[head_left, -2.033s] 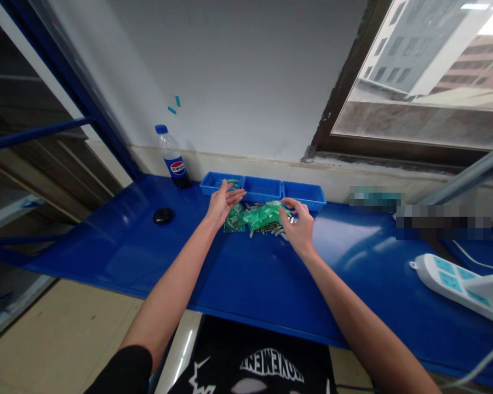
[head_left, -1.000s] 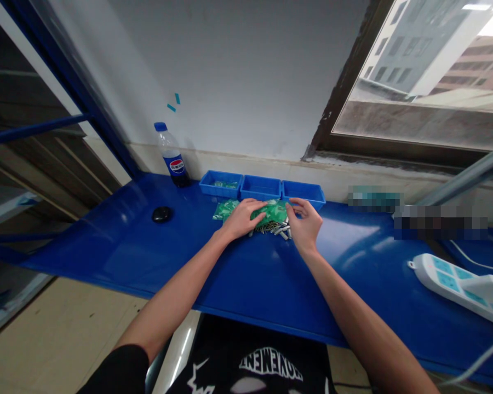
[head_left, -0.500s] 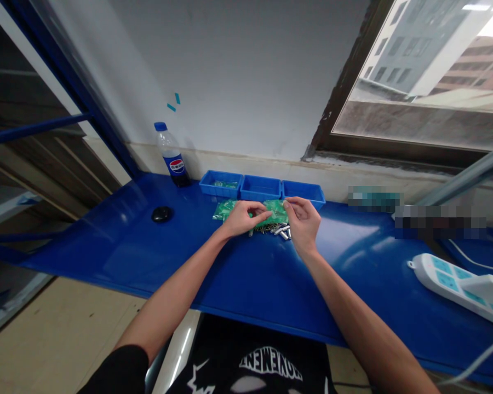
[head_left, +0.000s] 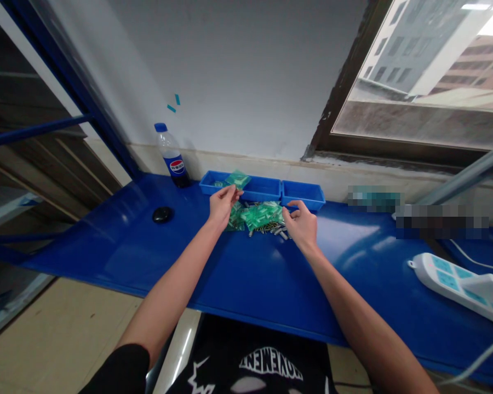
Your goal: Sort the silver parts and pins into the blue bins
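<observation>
My left hand (head_left: pixel 223 207) pinches a small green plastic bag (head_left: pixel 238 178) by its lower edge. The bag is held up in front of the left and middle blue bins, hiding part of the rim between them. My right hand (head_left: pixel 303 223) is at the right end of a pile, its thumb and forefinger slightly apart with nothing visible between them. In the pile, green plastic bags (head_left: pixel 263 214) lie over loose brass-coloured pins or screws (head_left: pixel 267 227) and short silver metal cylinders (head_left: pixel 281 233). Whether the right fingertips touch the pile is hard to tell.
Three blue bins line the wall; the right bin (head_left: pixel 303 194) stands beside the middle bin (head_left: pixel 263 187), and the left bin (head_left: pixel 207 184) contains small green packets. A cola bottle (head_left: pixel 176 164), a black round object (head_left: pixel 162 214) and a white power strip (head_left: pixel 456 282) rest on the blue table (head_left: pixel 246 279).
My left hand has moved up and left, lifting a green bag off the pile toward the bins. My right hand has let go of the green plastic and remains near the pile's right end.
</observation>
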Tool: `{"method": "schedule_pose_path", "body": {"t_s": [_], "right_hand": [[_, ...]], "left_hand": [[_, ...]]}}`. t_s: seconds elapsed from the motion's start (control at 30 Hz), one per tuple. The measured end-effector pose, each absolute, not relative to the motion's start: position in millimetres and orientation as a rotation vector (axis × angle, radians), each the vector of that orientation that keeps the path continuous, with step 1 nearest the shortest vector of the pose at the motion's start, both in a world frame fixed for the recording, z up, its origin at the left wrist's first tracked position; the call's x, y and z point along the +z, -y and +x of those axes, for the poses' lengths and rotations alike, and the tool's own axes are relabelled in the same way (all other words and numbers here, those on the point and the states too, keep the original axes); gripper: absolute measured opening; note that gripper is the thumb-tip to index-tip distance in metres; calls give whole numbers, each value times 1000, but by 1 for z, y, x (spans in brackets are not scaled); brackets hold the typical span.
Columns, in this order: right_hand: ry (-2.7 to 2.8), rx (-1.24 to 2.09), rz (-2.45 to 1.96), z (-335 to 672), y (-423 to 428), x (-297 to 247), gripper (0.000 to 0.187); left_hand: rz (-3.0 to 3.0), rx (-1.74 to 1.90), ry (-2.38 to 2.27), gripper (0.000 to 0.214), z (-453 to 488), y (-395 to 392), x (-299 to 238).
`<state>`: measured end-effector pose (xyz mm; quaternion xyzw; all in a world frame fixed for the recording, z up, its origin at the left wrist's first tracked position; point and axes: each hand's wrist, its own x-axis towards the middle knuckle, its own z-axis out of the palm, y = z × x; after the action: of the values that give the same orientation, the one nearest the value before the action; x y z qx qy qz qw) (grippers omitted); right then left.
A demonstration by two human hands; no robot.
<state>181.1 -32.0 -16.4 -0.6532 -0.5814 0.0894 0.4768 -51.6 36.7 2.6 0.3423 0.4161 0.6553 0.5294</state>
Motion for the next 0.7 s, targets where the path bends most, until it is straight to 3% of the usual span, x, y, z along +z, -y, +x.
{"method": "schedule_pose_path", "body": {"t_s": [0.23,0.37,0.6,0.7], "right_hand": [[1387,374,-1513,178,33,-14,29],[1238,470,-1387,176,31,-12,27],[1143,183,-1177,174,35,-1,20],[1174,243,-1066,172,37,3,23]], "left_hand": [[750,1433,-917,16,-56,-32,11],[1032,1294,-923,26,-45,-22,10],[1442,1168,-906,37,-29,-10,7],[1516,1141,-921,39,-30,-8,9]]}}
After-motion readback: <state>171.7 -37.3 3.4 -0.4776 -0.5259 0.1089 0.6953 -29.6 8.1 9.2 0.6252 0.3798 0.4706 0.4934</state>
